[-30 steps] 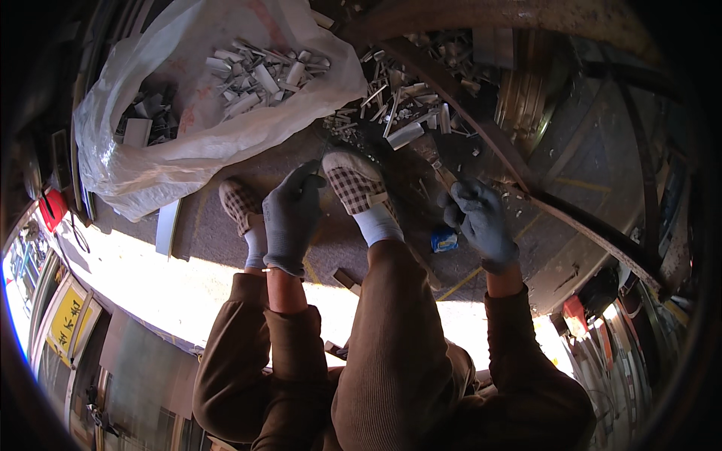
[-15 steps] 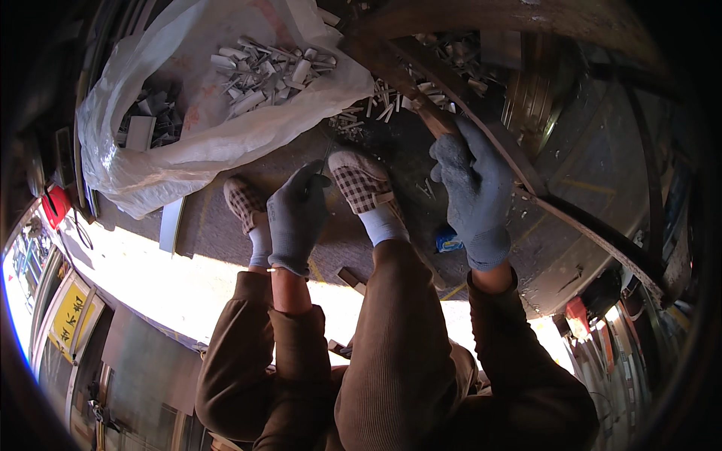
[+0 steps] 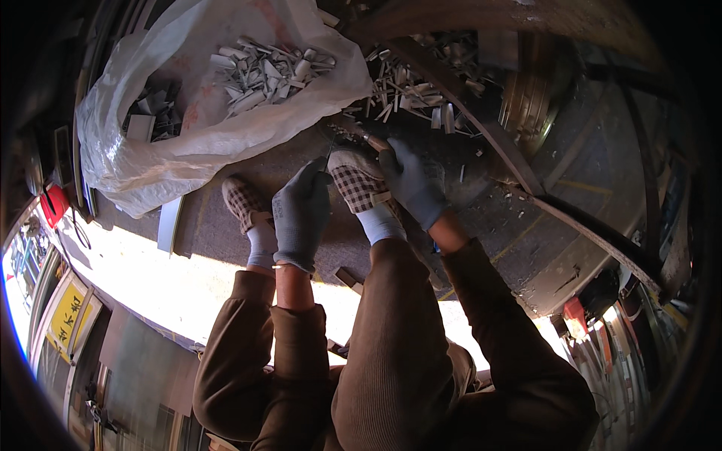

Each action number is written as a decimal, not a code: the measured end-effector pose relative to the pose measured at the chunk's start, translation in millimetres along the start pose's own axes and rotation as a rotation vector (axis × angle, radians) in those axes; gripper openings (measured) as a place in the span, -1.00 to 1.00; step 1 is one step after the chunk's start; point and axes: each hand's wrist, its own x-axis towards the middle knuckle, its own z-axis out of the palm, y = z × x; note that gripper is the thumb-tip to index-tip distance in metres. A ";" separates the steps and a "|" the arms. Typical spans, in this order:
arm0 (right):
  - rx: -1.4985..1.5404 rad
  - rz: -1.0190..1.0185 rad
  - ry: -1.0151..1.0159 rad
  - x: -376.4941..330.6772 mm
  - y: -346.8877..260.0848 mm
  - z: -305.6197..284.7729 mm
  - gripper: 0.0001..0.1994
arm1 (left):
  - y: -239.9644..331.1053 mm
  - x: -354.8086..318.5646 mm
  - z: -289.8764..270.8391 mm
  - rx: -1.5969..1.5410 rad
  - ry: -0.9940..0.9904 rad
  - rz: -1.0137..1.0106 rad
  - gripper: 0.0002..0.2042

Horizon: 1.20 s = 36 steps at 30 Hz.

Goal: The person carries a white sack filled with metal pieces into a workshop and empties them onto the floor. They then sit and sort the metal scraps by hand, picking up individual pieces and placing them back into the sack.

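Observation:
My left hand (image 3: 302, 203), in a grey work glove, is closed with fingers pinched around a thin dark strip (image 3: 329, 149) that points up beside the toe of my checked shoe (image 3: 357, 180). In a matching glove, my right hand (image 3: 412, 184) grips a wooden-handled tool (image 3: 374, 142). Its far end tilts toward small light scraps (image 3: 346, 135) on the ground, close to the tip of the strip. The tool's head is dark and blurred, so its exact kind cannot be made out.
A large white plastic sack (image 3: 226, 161) lies gaping at the upper left, with cut metal-like offcuts (image 3: 263, 75) inside. More offcuts (image 3: 421, 94) cover the ground beyond my hands. A dark metal bar frame (image 3: 489, 131) crosses at the right. A red object (image 3: 54, 206) is at far left.
My right hand has swung down and left with the wooden-handled tool, from beside the metal bar to near the left hand. My left hand has barely moved.

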 end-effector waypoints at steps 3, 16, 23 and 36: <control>-0.190 -0.040 0.183 -10.9 6.0 -21.1 -0.62 | 0.9 2.2 3.6 0.055 0.037 0.102 -0.73; 0.104 0.273 0.408 -113.3 94.9 -130.3 -0.79 | 12.6 26.8 58.7 0.244 0.137 0.397 -0.72; 0.691 0.299 0.442 -41.9 101.9 -90.8 -0.80 | 34.0 45.4 85.6 0.292 0.136 0.292 -0.68; -0.153 -0.194 0.324 -48.3 60.7 -74.4 -0.61 | 16.6 9.3 54.9 0.476 -0.117 0.309 -0.64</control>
